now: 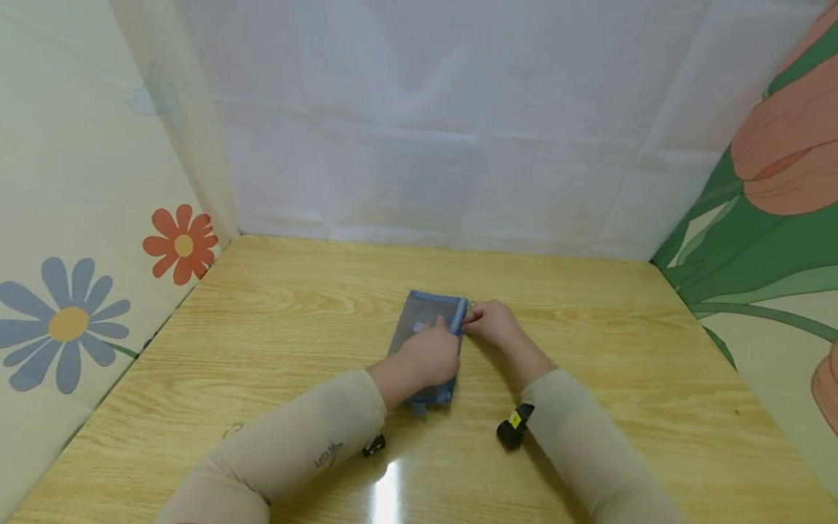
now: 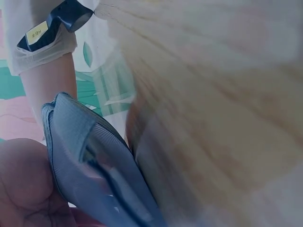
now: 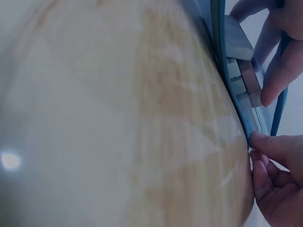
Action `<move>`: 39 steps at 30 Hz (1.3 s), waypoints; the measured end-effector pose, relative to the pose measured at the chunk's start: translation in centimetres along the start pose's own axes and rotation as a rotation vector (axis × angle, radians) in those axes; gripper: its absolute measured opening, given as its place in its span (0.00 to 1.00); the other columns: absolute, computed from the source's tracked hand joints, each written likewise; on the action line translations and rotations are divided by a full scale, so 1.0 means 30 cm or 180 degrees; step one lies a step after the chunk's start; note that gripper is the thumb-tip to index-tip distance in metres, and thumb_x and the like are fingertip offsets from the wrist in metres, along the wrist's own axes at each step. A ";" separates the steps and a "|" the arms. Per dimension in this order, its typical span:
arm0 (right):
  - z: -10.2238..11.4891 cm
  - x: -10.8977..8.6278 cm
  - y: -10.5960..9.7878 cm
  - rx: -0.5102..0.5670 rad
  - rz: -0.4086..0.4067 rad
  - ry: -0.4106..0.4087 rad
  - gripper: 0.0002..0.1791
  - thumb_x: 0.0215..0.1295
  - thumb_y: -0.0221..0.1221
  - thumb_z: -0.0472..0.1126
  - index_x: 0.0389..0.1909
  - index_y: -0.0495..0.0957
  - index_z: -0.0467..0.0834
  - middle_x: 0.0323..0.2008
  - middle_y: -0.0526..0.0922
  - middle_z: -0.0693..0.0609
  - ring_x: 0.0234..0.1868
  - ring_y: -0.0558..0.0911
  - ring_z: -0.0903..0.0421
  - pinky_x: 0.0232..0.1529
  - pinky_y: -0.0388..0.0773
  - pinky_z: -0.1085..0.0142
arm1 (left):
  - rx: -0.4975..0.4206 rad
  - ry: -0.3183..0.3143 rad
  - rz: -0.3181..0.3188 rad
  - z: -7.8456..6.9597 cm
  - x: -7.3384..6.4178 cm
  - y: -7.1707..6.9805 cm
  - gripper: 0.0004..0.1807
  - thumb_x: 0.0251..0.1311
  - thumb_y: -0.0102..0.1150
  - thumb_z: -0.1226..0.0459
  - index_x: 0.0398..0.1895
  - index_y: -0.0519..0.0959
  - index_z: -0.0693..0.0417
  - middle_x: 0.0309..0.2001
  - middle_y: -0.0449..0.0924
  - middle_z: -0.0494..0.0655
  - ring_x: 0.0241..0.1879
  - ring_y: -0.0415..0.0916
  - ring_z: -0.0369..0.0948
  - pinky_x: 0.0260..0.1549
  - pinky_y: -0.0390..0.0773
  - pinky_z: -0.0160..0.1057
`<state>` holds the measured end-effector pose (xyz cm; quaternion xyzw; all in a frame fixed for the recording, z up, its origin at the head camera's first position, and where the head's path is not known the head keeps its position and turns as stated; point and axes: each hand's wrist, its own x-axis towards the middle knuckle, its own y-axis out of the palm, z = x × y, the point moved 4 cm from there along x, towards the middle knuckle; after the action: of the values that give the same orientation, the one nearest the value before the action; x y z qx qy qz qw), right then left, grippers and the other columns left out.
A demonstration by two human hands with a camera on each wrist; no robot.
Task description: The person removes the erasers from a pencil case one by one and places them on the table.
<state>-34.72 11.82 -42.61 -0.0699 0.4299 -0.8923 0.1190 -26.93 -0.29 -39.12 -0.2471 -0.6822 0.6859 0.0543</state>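
Right hand (image 1: 494, 323) pinches edge of blue pouch (image 1: 407, 326), small blocks (image 3: 238, 86) inside; left hand (image 1: 428, 354) across pouch, grip unclear.

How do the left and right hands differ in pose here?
In the head view, the left hand lies across the pouch, while the right hand is at its right edge. The left hand has a finger extended; the right hand pinches that edge. Both touch the pouch.
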 end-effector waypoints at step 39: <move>0.011 -0.006 -0.001 0.0183 0.0087 0.0052 0.03 0.47 0.66 0.35 0.22 0.81 0.41 0.22 0.80 0.56 0.27 0.73 0.60 0.33 0.70 0.69 | -0.0136 -0.0111 -0.0632 0.122 -0.022 -0.065 0.18 0.57 0.55 0.49 0.25 0.77 0.56 0.27 0.78 0.49 0.25 0.71 0.41 0.29 0.75 0.40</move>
<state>-34.48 11.64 -42.37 -0.0532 0.4060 -0.9031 0.1296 -28.38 -3.76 -37.26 -0.1673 -0.7187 0.6667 0.1048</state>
